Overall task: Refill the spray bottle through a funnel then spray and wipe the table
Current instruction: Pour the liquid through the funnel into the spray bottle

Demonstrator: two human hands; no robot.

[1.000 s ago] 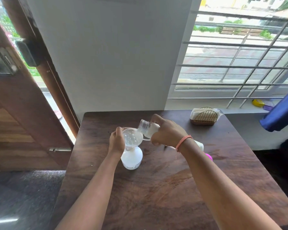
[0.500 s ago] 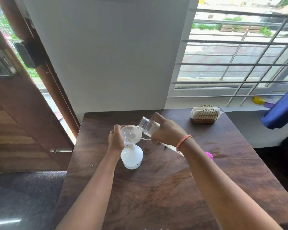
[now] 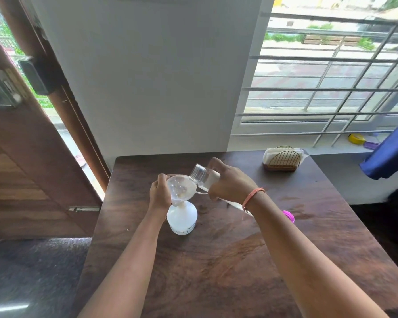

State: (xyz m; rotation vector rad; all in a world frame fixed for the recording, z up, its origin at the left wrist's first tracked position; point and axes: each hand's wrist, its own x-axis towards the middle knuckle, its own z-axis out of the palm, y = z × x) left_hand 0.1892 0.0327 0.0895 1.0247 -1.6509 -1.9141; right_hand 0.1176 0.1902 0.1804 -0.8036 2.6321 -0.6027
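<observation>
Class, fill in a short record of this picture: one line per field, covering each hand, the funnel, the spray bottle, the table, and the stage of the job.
left hand: grips the funnel at its rim
right hand: holds a clear bottle, tipped with its open mouth over the funnel
funnel: clear, sitting in the spray bottle's neck
spray bottle: white, upright on the table, spray head off
table: dark wood; napkin holder at far right corner
stage: refilling; spraying and wiping not yet done
</observation>
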